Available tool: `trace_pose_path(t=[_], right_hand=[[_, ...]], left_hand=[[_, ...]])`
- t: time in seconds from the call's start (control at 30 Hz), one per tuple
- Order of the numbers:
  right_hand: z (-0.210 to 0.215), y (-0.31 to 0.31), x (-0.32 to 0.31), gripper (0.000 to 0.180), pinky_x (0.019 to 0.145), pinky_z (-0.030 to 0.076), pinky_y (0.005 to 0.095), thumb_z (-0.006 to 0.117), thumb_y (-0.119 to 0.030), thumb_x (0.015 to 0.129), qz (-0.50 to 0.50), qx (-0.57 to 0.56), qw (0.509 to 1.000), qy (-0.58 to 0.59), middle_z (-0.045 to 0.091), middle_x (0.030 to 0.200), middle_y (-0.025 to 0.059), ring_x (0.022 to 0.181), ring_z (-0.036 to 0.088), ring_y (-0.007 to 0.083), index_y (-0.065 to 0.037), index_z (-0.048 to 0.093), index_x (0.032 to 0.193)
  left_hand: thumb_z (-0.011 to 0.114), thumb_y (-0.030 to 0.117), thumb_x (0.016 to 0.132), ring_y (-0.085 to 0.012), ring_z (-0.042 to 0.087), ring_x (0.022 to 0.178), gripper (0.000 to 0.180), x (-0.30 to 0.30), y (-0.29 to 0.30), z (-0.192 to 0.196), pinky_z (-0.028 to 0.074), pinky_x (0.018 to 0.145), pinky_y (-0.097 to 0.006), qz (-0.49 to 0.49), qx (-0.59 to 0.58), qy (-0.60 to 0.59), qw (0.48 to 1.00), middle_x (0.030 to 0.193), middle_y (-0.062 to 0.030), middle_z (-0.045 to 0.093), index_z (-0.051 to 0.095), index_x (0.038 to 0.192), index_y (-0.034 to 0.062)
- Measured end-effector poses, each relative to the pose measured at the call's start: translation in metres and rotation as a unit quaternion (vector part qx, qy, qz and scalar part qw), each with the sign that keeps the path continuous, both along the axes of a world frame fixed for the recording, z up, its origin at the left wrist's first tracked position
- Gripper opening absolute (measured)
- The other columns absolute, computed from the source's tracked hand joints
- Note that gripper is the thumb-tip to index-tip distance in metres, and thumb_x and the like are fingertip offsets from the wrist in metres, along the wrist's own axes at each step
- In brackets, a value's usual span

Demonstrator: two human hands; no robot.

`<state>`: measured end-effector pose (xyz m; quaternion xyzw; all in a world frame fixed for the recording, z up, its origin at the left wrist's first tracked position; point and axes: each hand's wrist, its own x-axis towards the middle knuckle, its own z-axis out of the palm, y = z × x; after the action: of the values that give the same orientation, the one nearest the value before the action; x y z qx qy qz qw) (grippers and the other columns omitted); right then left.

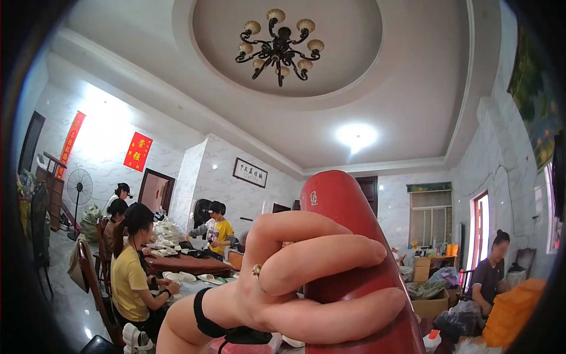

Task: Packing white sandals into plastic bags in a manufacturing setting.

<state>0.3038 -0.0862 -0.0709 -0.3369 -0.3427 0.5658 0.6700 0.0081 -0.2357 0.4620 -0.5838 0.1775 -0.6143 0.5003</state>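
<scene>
My left hand [295, 283] is raised close to the camera, its fingers wrapped around a tall red bottle [345, 206] that tilts up toward the ceiling. A ring sits on one finger and a black band [203, 315] circles the wrist. The forearm comes in from the lower left. My right hand is out of view.
Several people sit around a table [188, 265] with white pieces on it at the left; one in a yellow shirt [131, 271] is nearest. Another person [492, 274] sits at the right among boxes, bags and an orange stack [514, 312]. A standing fan [79, 187] is far left.
</scene>
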Motion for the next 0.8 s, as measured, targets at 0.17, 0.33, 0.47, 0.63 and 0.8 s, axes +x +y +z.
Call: trace_pose_path(t=[0.17,0.33,0.47,0.63,0.8], right_hand=[[0.018,-0.001,-0.004,0.031,0.081,0.052,0.0313,0.053,-0.025,0.104,0.016,0.062,0.998,-0.029,0.064,0.114,0.003,0.102,0.062,0.0158,-0.004,0.061,0.126],[0.01,-0.02,-0.004,0.032,0.082,0.052,0.0312,0.053,-0.024,0.104,0.015,0.083,0.995,-0.049,0.064,0.115,0.003,0.103,0.061,0.0155,-0.004,0.06,0.127],[-0.013,-0.063,-0.01,0.032,0.082,0.052,0.0311,0.053,-0.024,0.104,0.007,0.077,0.995,-0.058,0.063,0.116,0.003,0.104,0.061,0.0152,-0.003,0.06,0.128],[-0.033,-0.058,-0.009,0.049,0.092,0.052,0.0349,0.053,-0.02,0.103,-0.014,-0.027,0.999,-0.039,0.051,0.144,0.0052,0.12,0.056,0.0213,-0.011,0.044,0.15],[-0.005,-0.059,-0.013,0.067,0.104,0.045,0.0363,0.072,-0.011,0.083,-0.004,0.004,0.999,-0.04,0.055,0.128,0.007,0.121,0.055,0.0197,0.0,0.042,0.143]], left_hand=[[0.081,0.012,0.06,-0.0177,0.058,0.096,0.051,-0.002,0.005,-0.003,0.047,0.077,-0.026,0.003,-0.014,0.012,1.0,0.116,-0.0014,0.06,0.071,0.106,0.0299],[0.08,0.012,0.062,-0.018,0.058,0.095,0.05,-0.001,0.038,-0.016,0.048,0.079,-0.027,0.004,-0.066,0.019,0.998,0.116,-0.0014,0.061,0.071,0.108,0.0291],[0.079,0.012,0.065,-0.0177,0.058,0.095,0.048,-0.001,0.058,-0.045,0.048,0.078,-0.027,0.034,-0.158,0.051,0.985,0.116,-0.0024,0.062,0.072,0.111,0.0219],[0.077,0.02,0.077,-0.0206,0.059,0.086,0.026,0.003,0.102,-0.108,0.045,0.08,-0.033,0.061,-0.432,0.122,0.892,0.103,-0.0056,0.069,0.069,0.1,0.0119],[0.094,0.035,0.06,-0.0327,0.059,0.11,0.086,0.037,0.169,-0.232,0.044,0.097,-0.041,-0.208,-0.787,0.179,0.552,0.12,-0.0144,0.061,0.054,0.129,0.0006]])
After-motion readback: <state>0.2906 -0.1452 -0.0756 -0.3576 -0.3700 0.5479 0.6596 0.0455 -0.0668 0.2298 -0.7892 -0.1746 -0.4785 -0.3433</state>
